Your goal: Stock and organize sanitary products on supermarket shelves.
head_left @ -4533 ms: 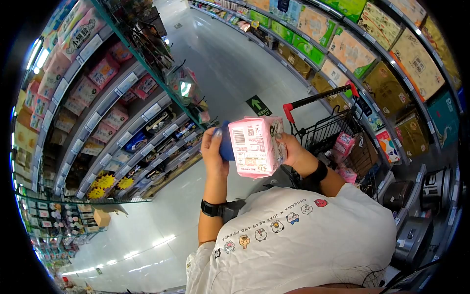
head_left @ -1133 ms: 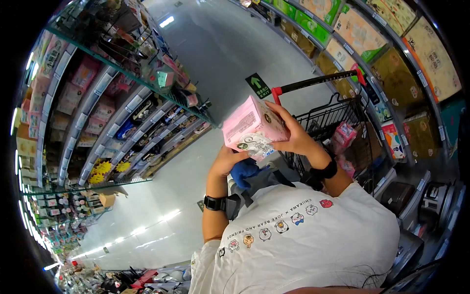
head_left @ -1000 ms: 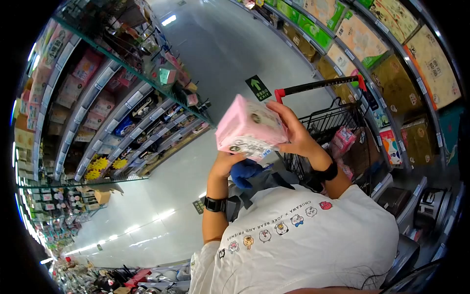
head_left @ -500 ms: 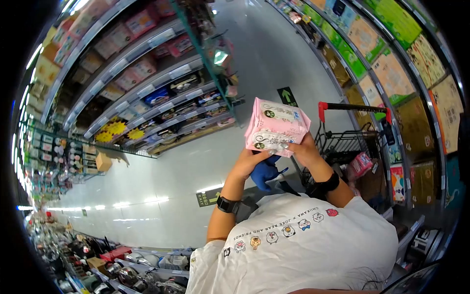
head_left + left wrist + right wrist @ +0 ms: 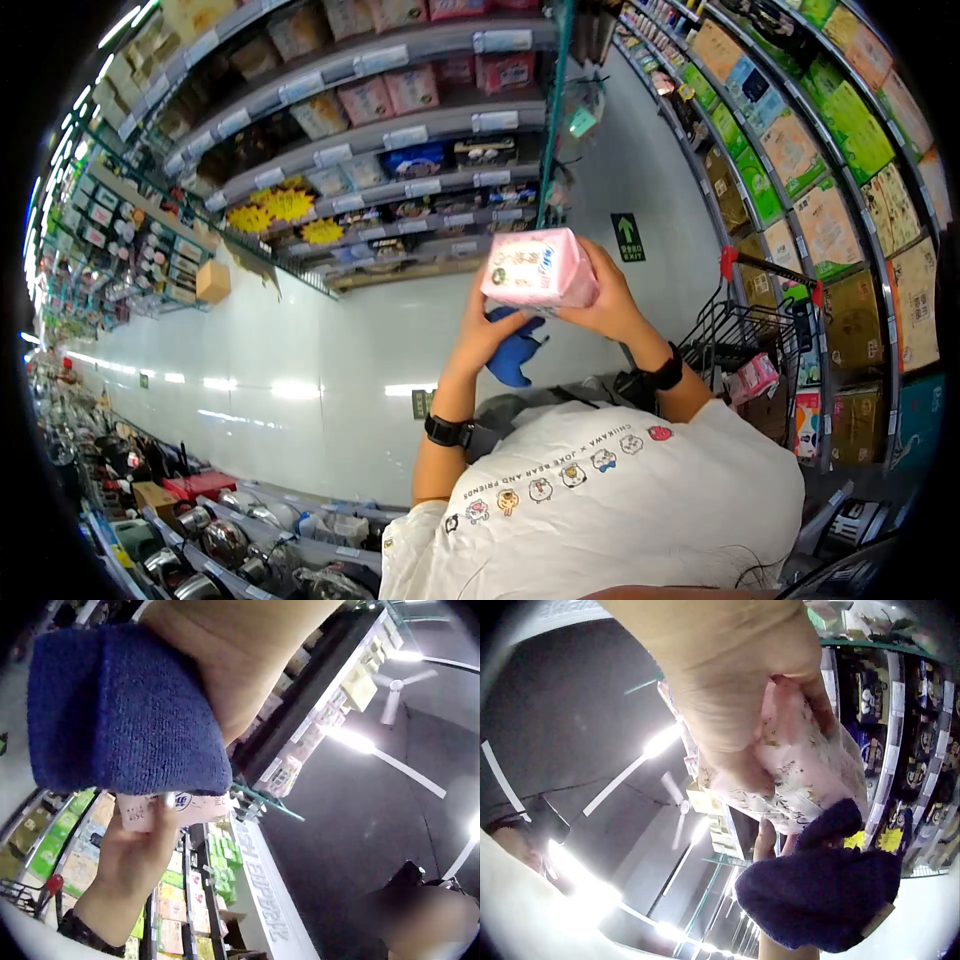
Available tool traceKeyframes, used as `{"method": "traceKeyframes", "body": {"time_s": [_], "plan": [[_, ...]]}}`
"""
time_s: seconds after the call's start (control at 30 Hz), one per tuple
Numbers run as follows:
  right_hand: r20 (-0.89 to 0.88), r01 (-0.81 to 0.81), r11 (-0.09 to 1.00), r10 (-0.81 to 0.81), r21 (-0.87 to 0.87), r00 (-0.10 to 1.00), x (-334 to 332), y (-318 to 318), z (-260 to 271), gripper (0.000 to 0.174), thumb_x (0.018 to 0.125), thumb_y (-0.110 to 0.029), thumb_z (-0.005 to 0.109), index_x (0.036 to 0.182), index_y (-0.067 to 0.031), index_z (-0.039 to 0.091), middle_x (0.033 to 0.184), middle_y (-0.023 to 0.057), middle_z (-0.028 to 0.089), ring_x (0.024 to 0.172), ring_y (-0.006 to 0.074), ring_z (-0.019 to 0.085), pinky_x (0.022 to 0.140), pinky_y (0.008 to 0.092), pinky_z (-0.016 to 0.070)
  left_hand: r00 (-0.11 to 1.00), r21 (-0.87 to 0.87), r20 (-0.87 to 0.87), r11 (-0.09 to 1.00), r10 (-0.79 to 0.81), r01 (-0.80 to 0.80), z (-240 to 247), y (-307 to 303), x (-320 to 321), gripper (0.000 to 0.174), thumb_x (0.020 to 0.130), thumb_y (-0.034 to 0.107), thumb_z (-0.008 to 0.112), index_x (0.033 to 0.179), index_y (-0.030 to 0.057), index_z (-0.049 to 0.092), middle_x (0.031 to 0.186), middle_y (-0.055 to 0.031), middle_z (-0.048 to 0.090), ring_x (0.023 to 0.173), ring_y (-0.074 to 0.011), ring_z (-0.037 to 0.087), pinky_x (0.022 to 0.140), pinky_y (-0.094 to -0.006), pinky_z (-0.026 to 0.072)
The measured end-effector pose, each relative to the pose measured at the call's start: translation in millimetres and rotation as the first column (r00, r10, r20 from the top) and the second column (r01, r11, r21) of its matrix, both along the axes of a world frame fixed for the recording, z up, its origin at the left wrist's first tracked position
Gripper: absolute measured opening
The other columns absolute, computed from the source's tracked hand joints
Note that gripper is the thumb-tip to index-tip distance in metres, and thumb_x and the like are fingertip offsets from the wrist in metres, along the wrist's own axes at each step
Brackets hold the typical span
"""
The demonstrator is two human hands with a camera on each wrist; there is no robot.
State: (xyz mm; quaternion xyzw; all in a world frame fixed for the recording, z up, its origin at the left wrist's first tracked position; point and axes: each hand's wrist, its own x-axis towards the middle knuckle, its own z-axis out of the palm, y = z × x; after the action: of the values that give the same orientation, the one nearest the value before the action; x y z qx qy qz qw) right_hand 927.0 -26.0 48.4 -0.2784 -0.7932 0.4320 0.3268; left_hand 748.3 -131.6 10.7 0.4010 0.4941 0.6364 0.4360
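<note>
In the head view a pink plastic-wrapped pack (image 5: 537, 270) with white and pink print is held up in front of the chest. My left hand (image 5: 480, 335) grips its left side, thumb along the near lower edge. My right hand (image 5: 612, 305) grips the right side; the right wrist view shows fingers and thumb curled round the flower-printed wrap (image 5: 810, 769). Below the pack, beside the left hand, hangs a blue knitted cloth item (image 5: 514, 360). In the left wrist view this blue knit (image 5: 142, 712) covers much of the pack. The left fingers are partly hidden.
A shopping cart (image 5: 720, 325) with a red-ended handle stands at the right, holding another pink pack (image 5: 753, 378). Shelves of pink packs (image 5: 410, 88) rise ahead and left; tissue packs (image 5: 825, 225) line the right. A cardboard box (image 5: 212, 282) sits at the left shelf end.
The pack has turned from its barcode side to a printed face. My left hand has shifted from its side to underneath. The view has swung left, bringing the shelves more to the centre.
</note>
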Motion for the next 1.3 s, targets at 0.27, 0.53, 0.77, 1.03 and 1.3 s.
{"method": "traceKeyframes", "body": {"time_s": [0.27,0.53,0.77,1.03,1.3], "plan": [[-0.056,-0.194,0.98,0.196,0.05,0.979,-101,-41,14,0.087,0.057,-0.009,0.076,0.134,-0.0078,0.036,0.14,0.0126,0.024,0.129,0.0285,0.029,0.101,0.0386,0.0331,0.955,-0.077,0.222,0.979,0.199,-0.186,23,-83,-70,0.068,0.071,-0.004,0.065,0.132,0.0033,0.035,0.122,-0.0111,0.047,0.105,-0.0192,0.052,0.086,-0.03,0.0463],[-0.012,-0.445,0.893,0.447,0.061,0.894,-176,-57,-3,0.088,0.056,-0.016,0.08,0.133,-0.0129,0.037,0.137,0.0137,0.03,0.128,0.0322,0.031,0.102,0.0406,0.0306,0.878,-0.062,0.255,0.913,0.406,-0.404,18,-142,-94,0.063,0.075,-0.001,0.061,0.131,0.0023,0.033,0.124,-0.0147,0.046,0.112,-0.0229,0.048,0.092,-0.0328,0.0431],[-0.187,-0.534,0.794,0.501,-0.29,0.845,-203,-56,-3,0.089,0.061,-0.008,0.077,0.137,-0.0116,0.031,0.135,0.013,0.038,0.12,0.0196,0.041,0.1,0.0327,0.0317,0.834,-0.223,0.341,0.899,0.434,-0.377,3,-144,-108,0.059,0.077,-0.002,0.054,0.132,0.0021,0.031,0.122,-0.0161,0.048,0.105,-0.0228,0.054,0.09,-0.0316,0.0444],[-0.19,-0.436,0.893,0.41,-0.117,0.892,-214,16,-18,0.097,0.063,-0.01,0.077,0.141,-0.012,0.02,0.139,0.0125,0.035,0.117,0.0203,0.043,0.095,0.0326,0.0353,0.871,-0.086,0.366,0.944,0.328,-0.319,13,-45,-130,0.07,0.078,-0.001,0.054,0.139,0.0056,0.02,0.126,-0.0167,0.045,0.107,-0.0271,0.054,0.086,-0.0359,0.0492],[-0.212,-0.241,0.965,0.215,-0.105,0.953,-226,157,-8,0.103,0.064,-0.014,0.077,0.143,-0.0118,0.012,0.138,0.017,0.035,0.122,0.0294,0.041,0.099,0.0388,0.0345,0.928,-0.018,0.36,0.995,0.099,-0.1,11,120,-171,0.066,0.08,-0.003,0.05,0.139,0.0061,0.02,0.127,-0.0151,0.044,0.112,-0.0243,0.05,0.094,-0.0349,0.0438]]}}
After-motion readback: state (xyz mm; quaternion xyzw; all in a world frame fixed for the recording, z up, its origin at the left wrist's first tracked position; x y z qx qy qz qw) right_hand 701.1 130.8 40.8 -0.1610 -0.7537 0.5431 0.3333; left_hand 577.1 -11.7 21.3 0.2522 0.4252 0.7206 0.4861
